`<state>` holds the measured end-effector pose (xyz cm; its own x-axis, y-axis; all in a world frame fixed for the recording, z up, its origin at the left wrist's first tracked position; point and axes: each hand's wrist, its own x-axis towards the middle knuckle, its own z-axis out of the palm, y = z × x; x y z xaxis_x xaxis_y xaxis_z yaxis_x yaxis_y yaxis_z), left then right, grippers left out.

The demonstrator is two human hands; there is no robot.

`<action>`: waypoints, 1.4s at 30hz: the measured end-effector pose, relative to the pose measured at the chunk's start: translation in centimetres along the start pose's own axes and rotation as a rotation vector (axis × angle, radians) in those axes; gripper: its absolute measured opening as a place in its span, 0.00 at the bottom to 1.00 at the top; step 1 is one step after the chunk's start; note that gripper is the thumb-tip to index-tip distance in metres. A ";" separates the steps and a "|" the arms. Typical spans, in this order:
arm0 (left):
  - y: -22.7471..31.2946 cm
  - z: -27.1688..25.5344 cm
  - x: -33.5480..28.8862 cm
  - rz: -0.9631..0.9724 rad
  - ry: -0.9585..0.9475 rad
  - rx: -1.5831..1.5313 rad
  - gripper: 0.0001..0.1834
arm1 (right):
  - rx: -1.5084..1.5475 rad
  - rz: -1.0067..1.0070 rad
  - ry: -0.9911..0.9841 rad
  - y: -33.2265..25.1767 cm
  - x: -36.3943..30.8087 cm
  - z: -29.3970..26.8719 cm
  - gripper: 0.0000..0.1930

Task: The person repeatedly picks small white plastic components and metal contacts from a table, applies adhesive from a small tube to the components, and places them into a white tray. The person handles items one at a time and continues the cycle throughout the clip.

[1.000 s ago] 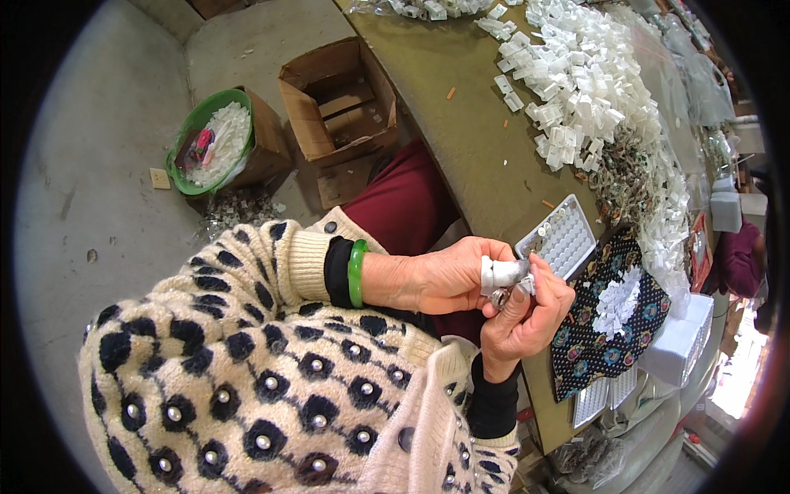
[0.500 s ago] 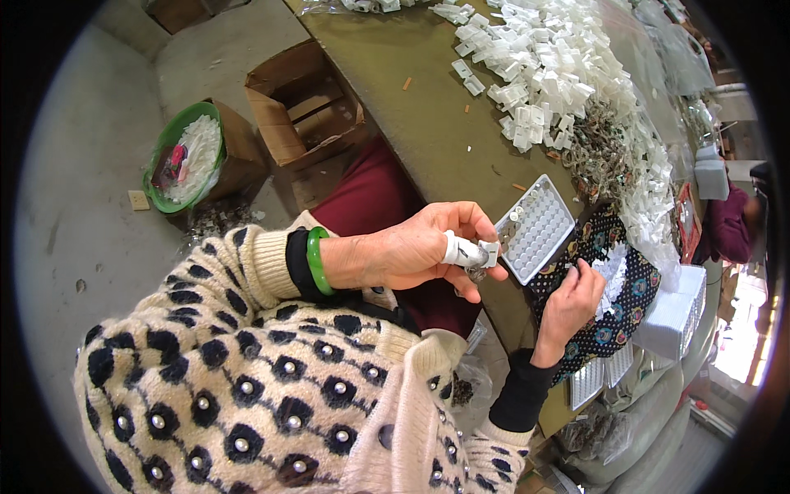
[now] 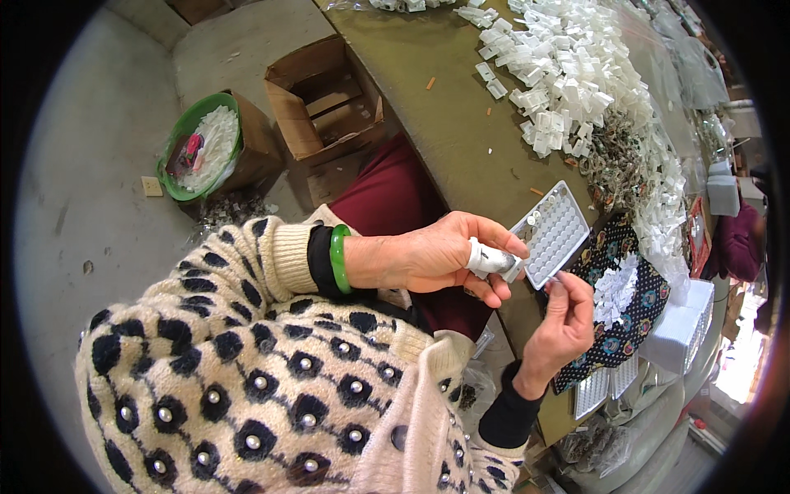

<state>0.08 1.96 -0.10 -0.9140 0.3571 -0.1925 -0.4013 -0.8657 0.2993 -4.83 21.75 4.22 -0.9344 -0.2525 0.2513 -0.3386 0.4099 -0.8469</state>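
My left hand (image 3: 436,253) is closed around a small white plastic piece (image 3: 515,268), held at the fingertips over the table edge. A smudged white wrap (image 3: 489,259), apparently around the thumb, lies beside the piece. My right hand (image 3: 561,328) pinches a tiny white slip (image 3: 550,284) between thumb and fingertips, close to the near corner of a white tray (image 3: 566,224). That tray has rows of round hollows, with a few small round parts at its far-left end. A heap of white slips (image 3: 615,288) lies on a dark patterned cloth (image 3: 650,317) beyond my right hand.
White plastic pieces (image 3: 568,74) are heaped along the far side of the green table (image 3: 395,58), beside a pile of small metal parts (image 3: 621,160). Stacked white trays (image 3: 679,325) stand at right. An open carton (image 3: 325,99) and a green basin (image 3: 234,160) are on the left.
My right hand has lifted off the slips on the cloth and come left toward the tray corner, with a slip pinched in it. The left hand's fingers have closed in around the plastic piece.
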 end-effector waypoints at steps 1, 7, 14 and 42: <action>-0.1 0.0 -0.1 0.000 0.008 0.005 0.15 | 0.073 0.004 -0.023 -0.6 -0.5 0.6 0.02; 0.0 0.5 -0.6 0.007 0.083 0.063 0.14 | 0.091 -0.152 -0.058 -1.8 -1.2 2.9 0.03; 0.1 0.7 -0.6 -0.018 0.091 0.026 0.15 | 0.033 -0.154 -0.081 -1.7 -1.2 3.0 0.04; 1.7 0.7 -0.2 0.152 0.208 0.257 0.11 | -0.298 -0.324 -0.287 -1.4 9.8 1.9 0.02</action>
<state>-0.46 0.62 1.08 -0.9431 0.1295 -0.3063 -0.2883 -0.7774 0.5591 -13.29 17.05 6.98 -0.7226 -0.6207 0.3043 -0.6610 0.4916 -0.5669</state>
